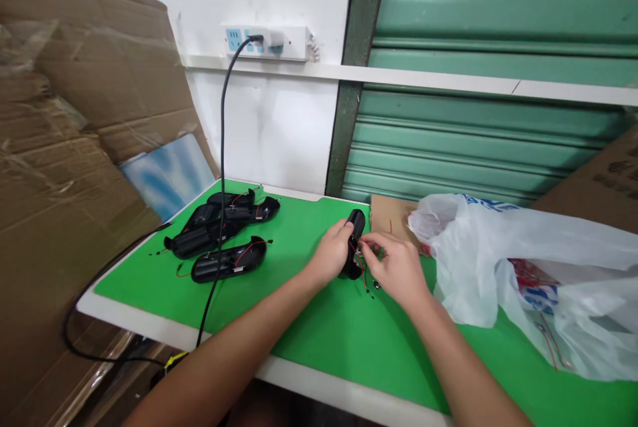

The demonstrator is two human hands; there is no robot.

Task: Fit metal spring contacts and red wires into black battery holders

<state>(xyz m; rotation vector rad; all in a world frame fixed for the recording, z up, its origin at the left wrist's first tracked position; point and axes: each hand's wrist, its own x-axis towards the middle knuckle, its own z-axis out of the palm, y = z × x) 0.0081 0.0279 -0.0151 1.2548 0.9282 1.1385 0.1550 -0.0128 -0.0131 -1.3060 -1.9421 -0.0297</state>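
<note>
My left hand (331, 253) is closed round a black plastic housing (355, 220) and holds it close above the green mat. At the housing's middle, the fingertips of my right hand (396, 264) pinch together on a thin wire (363, 243). More thin red and black wires (367, 284) hang below the fingers, and a small dark round part (376, 285) shows beside them. Further left lie several similar black housings (230, 261) with short red wires; some of them are piled together. The inside of the held housing is mostly hidden by my fingers.
The green mat (319, 354) covers the white-edged table. On the right, a white plastic bag (468, 267) holds red wired parts, with cardboard (389, 214) behind it. A black cable (222, 128) runs down from the wall socket strip (294, 43) across the left side. Cardboard (100, 115) stands at left.
</note>
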